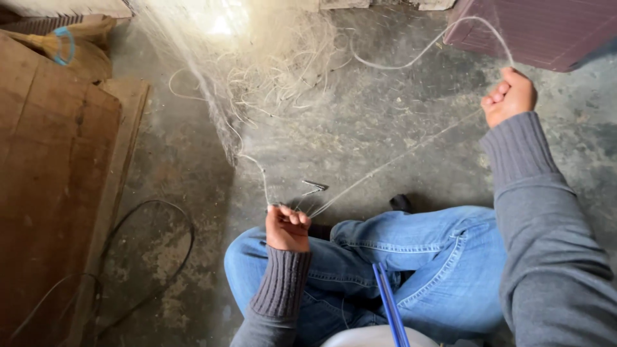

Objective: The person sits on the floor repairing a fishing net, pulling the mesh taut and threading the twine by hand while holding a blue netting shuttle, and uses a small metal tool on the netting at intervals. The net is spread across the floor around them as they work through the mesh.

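— What are the 2 hands doing?

— The left hand [287, 228] is low, just above the knee of the blue jeans [411, 270], with its fingers [292, 217] curled together into a fist clamped on the pale cord [398, 157]. The right hand [509, 96] is raised out to the side, fingers closed tight on the same cord, so a taut line runs slanting between the 2 fists.

— Where does the cord go from there?

— From the right fist it loops up and back toward a tangled heap of fine netting [257, 58] lying on the concrete floor [360, 122]. More strands rise from the left fist into that heap.

— Anything else near the left hand?

— A small dark netting needle [313, 187] sits just above it, among the strands; I cannot tell whether it touches the floor.

— And around the person?

— Wooden boards [58, 180] lie to the left with a black cable [151, 257] beside them, a dark red panel [540, 29] is beyond the right hand, and 2 blue rods [389, 305] cross the lap.
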